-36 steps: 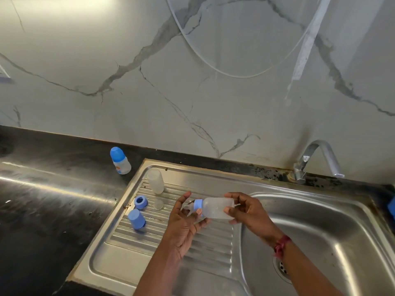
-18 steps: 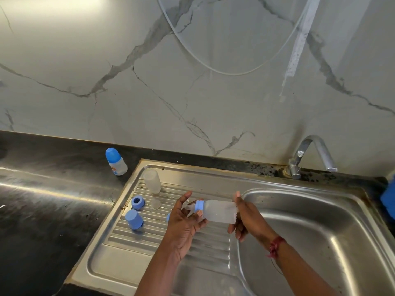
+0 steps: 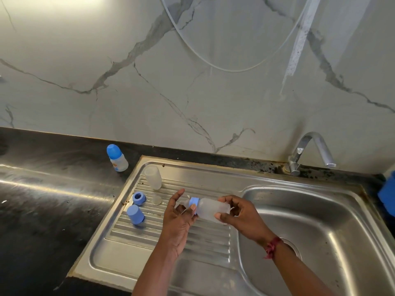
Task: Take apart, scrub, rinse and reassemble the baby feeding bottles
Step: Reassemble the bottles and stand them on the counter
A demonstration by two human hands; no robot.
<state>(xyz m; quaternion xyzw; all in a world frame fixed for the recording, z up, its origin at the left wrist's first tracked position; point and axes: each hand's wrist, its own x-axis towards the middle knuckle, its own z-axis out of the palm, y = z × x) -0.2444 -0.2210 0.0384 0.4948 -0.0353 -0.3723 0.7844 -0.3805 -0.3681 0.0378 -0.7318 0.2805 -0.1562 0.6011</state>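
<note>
A frosted baby bottle (image 3: 210, 209) lies sideways in the air above the drainboard (image 3: 166, 248), its blue collar ring (image 3: 194, 202) and clear teat pointing left. My right hand (image 3: 241, 216) grips the bottle's body from the base end. My left hand (image 3: 180, 216) holds the blue ring and teat end with thumb and fingers. On the drainboard stand an upturned clear bottle body (image 3: 153, 177), a loose blue ring (image 3: 139, 198), a blue cap (image 3: 135, 214) and a clear teat (image 3: 157, 200). A capped small bottle (image 3: 117, 158) stands on the black counter.
The steel sink basin (image 3: 333, 238) lies to the right, its drain partly hidden by my right wrist. A chrome tap (image 3: 310, 152) stands at the back right. A blue object (image 3: 388, 194) sits at the right edge. The black counter (image 3: 42, 210) spreads left.
My right hand has shifted from pressing on the bottle's base to gripping its body with thumb and fingers. The bottle stays level between both hands.
</note>
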